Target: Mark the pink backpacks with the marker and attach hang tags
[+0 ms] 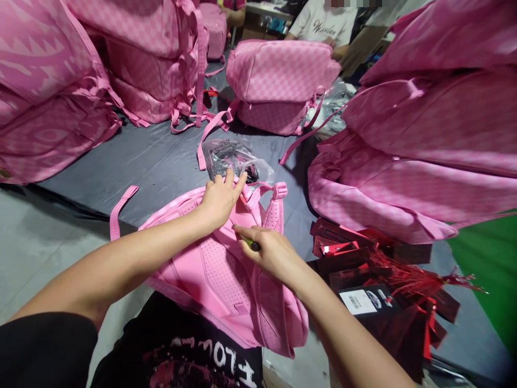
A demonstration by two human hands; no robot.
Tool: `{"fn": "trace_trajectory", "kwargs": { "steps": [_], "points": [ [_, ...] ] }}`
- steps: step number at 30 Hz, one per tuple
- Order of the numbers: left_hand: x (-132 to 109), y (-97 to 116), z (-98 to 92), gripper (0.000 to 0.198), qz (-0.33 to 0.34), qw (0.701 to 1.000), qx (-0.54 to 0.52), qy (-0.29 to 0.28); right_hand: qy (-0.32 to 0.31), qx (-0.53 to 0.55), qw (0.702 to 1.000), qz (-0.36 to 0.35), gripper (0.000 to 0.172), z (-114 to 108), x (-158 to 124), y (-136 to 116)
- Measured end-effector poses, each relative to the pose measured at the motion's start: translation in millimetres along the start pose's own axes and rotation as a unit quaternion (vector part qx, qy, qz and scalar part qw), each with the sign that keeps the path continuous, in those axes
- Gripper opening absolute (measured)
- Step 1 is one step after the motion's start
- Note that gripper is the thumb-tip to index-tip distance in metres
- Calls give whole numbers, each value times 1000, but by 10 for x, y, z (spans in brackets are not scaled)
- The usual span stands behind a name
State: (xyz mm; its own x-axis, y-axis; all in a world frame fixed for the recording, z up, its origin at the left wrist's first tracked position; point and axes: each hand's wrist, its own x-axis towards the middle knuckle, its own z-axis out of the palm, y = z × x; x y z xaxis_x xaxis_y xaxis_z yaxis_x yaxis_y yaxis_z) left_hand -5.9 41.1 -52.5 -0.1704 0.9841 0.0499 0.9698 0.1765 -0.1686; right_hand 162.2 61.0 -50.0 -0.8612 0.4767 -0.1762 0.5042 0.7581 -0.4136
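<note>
A pink backpack (pixel 226 275) lies back side up on the grey table in front of me, its shoulder straps pointing away. My left hand (pixel 220 199) rests on its top edge near the carry handle, fingers stretched out and pressing the fabric. My right hand (pixel 269 250) is closed in a pinch around a small dark, green-tipped tool (pixel 252 245), held against the padded back panel just below my left hand.
Stacks of pink backpacks (pixel 424 140) stand at the left, back and right. A clear plastic bag of dark parts (pixel 234 156) lies beyond the backpack. A pile of dark red hang tags with red strings (pixel 379 269) sits at the right. Another person (pixel 323 24) works at the far side.
</note>
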Motion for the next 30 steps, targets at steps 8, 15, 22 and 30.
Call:
{"fn": "trace_trajectory", "kwargs": {
  "steps": [8,15,22,30],
  "points": [
    [-3,2,-35,85,0,1000,-7,-6,-20,-40,999,10,33,-48,19,-52],
    [-1,3,-5,86,-1,1000,-9,2,-25,-41,999,19,31,-58,13,-46],
    [22,5,32,84,-1,1000,-3,18,-33,-52,998,31,29,-107,27,-84],
    [-19,-8,3,79,5,1000,-7,15,-26,-58,997,33,28,-120,63,-137]
  ]
}}
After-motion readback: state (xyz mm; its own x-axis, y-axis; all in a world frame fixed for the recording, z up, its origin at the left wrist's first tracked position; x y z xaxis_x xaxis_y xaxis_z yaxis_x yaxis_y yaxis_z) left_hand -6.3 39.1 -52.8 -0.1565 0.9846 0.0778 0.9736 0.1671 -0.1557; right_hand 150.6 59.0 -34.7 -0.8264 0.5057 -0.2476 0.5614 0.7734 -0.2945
